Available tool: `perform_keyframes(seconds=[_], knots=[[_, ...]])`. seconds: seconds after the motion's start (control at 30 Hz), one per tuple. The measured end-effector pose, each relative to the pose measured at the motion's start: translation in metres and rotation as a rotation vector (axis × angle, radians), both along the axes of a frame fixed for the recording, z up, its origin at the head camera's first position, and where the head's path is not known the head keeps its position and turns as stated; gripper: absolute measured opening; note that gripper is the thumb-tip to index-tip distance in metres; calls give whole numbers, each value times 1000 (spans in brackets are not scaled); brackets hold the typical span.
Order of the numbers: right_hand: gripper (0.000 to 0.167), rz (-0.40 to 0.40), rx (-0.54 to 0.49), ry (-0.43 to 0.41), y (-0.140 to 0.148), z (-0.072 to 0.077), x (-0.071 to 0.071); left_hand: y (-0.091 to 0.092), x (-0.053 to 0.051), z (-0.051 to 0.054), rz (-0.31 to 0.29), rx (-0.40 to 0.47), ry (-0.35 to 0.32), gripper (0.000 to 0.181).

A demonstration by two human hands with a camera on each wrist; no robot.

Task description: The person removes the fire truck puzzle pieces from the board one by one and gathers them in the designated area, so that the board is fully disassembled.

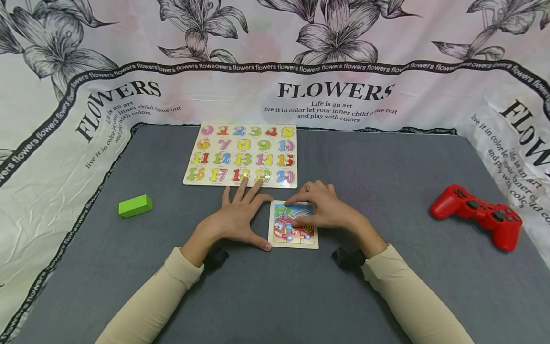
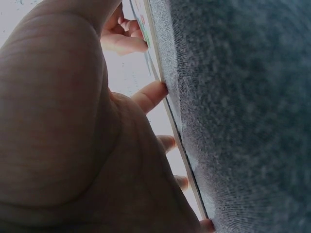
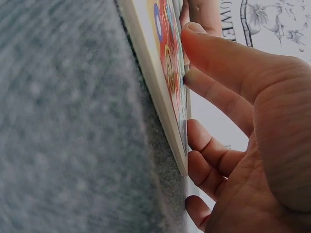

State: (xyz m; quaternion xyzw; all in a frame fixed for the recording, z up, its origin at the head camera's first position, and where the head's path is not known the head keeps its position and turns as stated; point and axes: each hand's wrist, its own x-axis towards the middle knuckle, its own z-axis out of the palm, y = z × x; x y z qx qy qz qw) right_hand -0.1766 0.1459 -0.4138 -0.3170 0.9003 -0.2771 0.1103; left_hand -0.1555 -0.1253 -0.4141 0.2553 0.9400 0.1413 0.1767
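Observation:
A small wooden jigsaw puzzle point(image 1: 296, 237) with a red fire truck picture lies flat on the table, its pieces set in a pale frame. My left hand point(image 1: 236, 220) is spread at its left side, thumb and index fingertip by the frame's edge. Two of its other fingertips reach the lower edge of a number board point(image 1: 253, 184). My right hand point(image 1: 326, 208) comes over the puzzle from the right. Its thumb point(image 3: 218, 53) and index finger touch the picture, apart from each other, and partly hide it. The remaining fingers bend beyond the puzzle's far edge.
The number board stands behind the puzzle with coloured numerals from 0 to 20. A green block point(image 1: 135, 206) lies at the left, a red game controller point(image 1: 477, 215) at the right. Grey cloth covers the table point(image 1: 275, 296); a flower-printed sheet point(image 1: 232, 95) borders its back and sides.

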Motion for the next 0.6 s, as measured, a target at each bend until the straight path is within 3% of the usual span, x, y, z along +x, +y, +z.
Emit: perform_keyframes(seconds=[0.6], knots=[[41, 12, 1, 15, 0, -2, 0, 0, 0, 1, -1, -3, -2, 116]])
